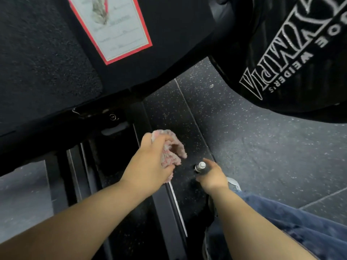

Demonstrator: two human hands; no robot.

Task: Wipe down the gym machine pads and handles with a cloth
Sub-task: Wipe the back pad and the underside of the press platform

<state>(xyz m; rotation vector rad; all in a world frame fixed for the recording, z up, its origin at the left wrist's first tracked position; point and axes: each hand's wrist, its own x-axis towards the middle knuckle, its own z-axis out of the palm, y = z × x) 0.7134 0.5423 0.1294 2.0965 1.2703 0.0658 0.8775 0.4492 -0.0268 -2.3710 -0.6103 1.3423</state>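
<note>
My left hand (150, 160) grips a bunched pink and white cloth (173, 149), held low over the dark floor beside the machine's black frame (78, 158). Just to its right, my right hand (213, 175) is closed around a short black handle with a silver end cap (200, 166); the cloth hangs a little above and left of that cap, apart from it. A large black pad (47, 59) of the machine fills the upper left. A second black pad with white lettering (293, 59) fills the upper right.
A red-bordered instruction label (112, 27) is stuck on the machine's black panel. Speckled rubber floor (262, 147) spreads to the right, with seams. My blue-jeaned leg (300, 228) and a shoe (233, 183) are at the lower right.
</note>
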